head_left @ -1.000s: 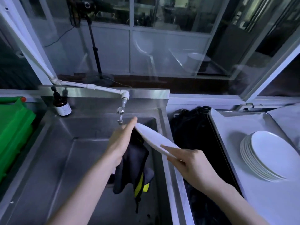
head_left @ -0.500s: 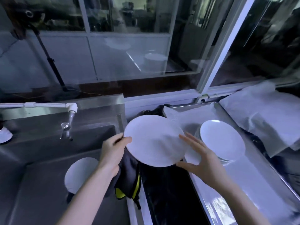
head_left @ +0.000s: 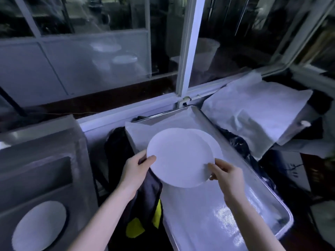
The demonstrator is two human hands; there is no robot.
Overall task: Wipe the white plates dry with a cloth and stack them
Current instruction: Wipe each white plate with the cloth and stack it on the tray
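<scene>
White plate point(head_left: 178, 158); dark cloth point(head_left: 146, 201), yellow patches.

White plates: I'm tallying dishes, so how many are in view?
3: the held plate; the stack plate behind it on the tray, possibly hiding others; the sink plate.

2 forearms reach forward — left hand point(head_left: 136, 168), right hand point(head_left: 226, 172) both pinching.

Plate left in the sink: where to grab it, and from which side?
Pinch the plate by its rim at the right edge, coming from above-right. It lies nearly flat on the sink floor, so only the thin rim can be gripped. The dark shadow along that edge hints at a gap for fingertips.
</scene>
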